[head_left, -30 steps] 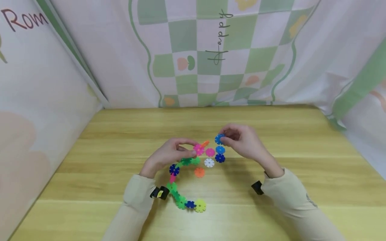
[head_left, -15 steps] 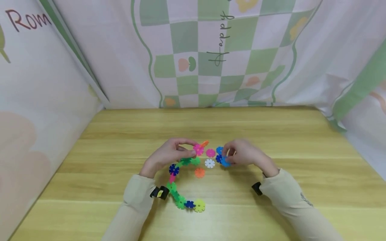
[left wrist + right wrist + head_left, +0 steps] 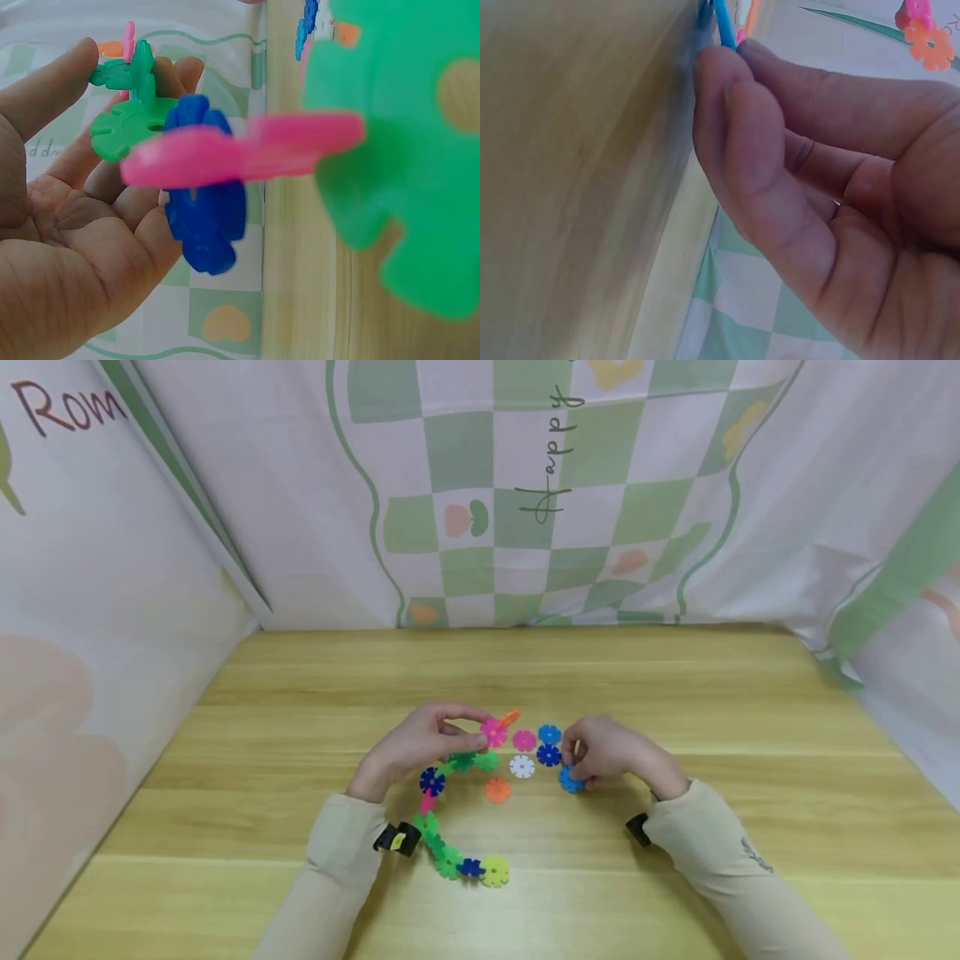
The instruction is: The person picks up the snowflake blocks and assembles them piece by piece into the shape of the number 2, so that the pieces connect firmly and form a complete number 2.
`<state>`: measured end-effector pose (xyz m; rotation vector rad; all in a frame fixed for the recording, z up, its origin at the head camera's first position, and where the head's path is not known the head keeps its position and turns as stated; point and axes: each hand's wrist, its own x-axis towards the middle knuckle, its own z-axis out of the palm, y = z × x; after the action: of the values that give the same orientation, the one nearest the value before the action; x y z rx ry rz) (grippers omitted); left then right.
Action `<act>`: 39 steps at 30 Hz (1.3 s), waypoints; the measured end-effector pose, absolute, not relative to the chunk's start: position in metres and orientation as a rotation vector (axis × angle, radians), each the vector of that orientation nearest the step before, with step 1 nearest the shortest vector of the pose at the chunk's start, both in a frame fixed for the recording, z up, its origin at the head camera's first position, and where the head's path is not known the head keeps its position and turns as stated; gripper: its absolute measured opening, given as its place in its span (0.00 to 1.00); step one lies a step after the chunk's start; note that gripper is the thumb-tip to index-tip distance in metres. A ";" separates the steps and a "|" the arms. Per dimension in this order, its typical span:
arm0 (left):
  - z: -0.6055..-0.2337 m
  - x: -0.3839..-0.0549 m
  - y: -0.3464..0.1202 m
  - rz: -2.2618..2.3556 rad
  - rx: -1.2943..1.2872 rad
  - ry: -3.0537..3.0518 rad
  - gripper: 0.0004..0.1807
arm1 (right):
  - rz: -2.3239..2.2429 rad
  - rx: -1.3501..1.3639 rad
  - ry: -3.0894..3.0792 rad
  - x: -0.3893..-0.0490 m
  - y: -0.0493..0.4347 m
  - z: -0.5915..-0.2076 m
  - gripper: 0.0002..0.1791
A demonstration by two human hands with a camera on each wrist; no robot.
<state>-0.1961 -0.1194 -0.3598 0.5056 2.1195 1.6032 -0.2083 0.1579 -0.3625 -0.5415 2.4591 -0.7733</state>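
Note:
My left hand (image 3: pixel 420 739) holds up one end of a curved chain of interlocking notched discs (image 3: pixel 449 862), thumb and fingers pinching it near a pink disc (image 3: pixel 493 732) with an orange disc (image 3: pixel 510 718) fixed edgewise to it. Green, dark blue and pink discs of that chain (image 3: pixel 202 217) fill the left wrist view. The chain's other end finishes in a yellow disc (image 3: pixel 495 871). Low over the table, my right hand (image 3: pixel 615 750) pinches a light blue disc (image 3: pixel 571 780) between thumb and fingertips; its edge (image 3: pixel 724 24) shows in the right wrist view.
Between the hands lie a loose pink disc (image 3: pixel 524 740), a white disc (image 3: pixel 522 767), an orange disc (image 3: pixel 497 791), another light blue disc (image 3: pixel 550 734) and a dark blue disc (image 3: pixel 548 755). Printed curtains (image 3: pixel 300 527) stand behind and beside the wooden table (image 3: pixel 675 893).
My right hand has brought the light blue disc down and toward me, from behind the other blue discs to just in front of them. The left hand keeps its place.

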 end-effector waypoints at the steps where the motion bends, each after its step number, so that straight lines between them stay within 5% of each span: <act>1: -0.360 -0.196 -0.119 1.602 0.504 2.121 0.18 | -0.769 -0.535 2.455 -0.208 0.158 -0.363 0.09; 24: -0.357 -0.194 -0.116 1.590 0.513 2.109 0.17 | -0.831 -0.621 2.640 -0.209 0.161 -0.349 0.05; 39: -0.358 -0.195 -0.113 1.552 0.537 2.132 0.17 | -1.494 -0.654 2.563 -0.203 0.151 -0.341 0.03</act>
<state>-0.1949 -0.1131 -0.3584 0.5371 2.1317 1.5519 -0.2031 0.1514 -0.3413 -0.6536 2.5632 -1.4937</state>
